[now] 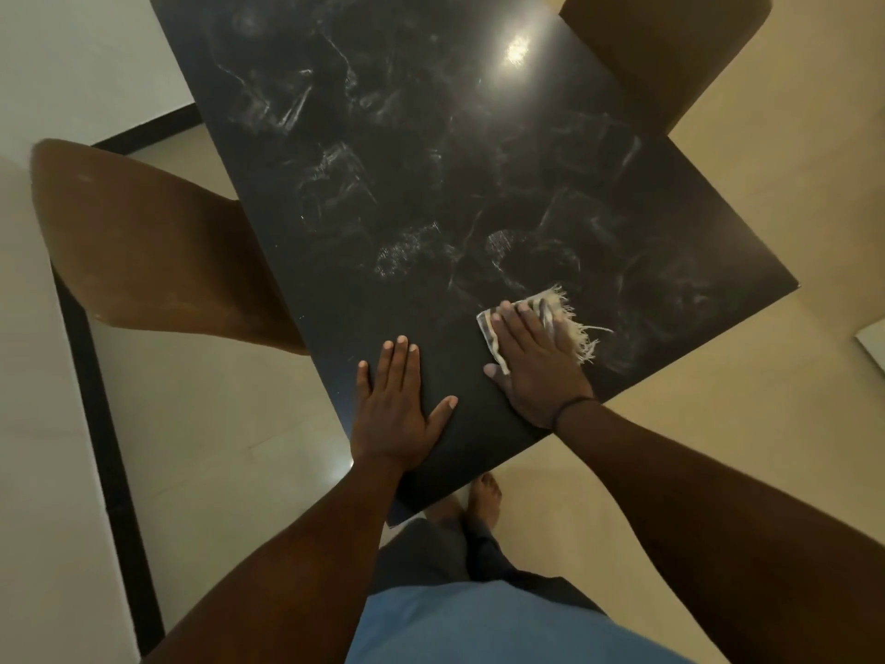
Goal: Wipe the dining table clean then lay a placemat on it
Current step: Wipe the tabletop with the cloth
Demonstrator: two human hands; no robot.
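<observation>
The dining table (407, 160) has a dark, glossy marble-look top with pale veins and smears, and a lamp glare near its far side. My right hand (536, 361) presses flat, fingers straight, on a small striped cloth (560, 318) with frayed white fringe, near the table's front right edge. My left hand (400, 400) lies flat on the tabletop near the front corner, fingers spread, holding nothing. No placemat is in view.
A brown chair (143, 242) stands at the table's left side and another brown chair (670, 55) at the far right. White walls with a dark skirting run along the left. My bare foot (483, 500) shows below the table's near corner on a beige tiled floor.
</observation>
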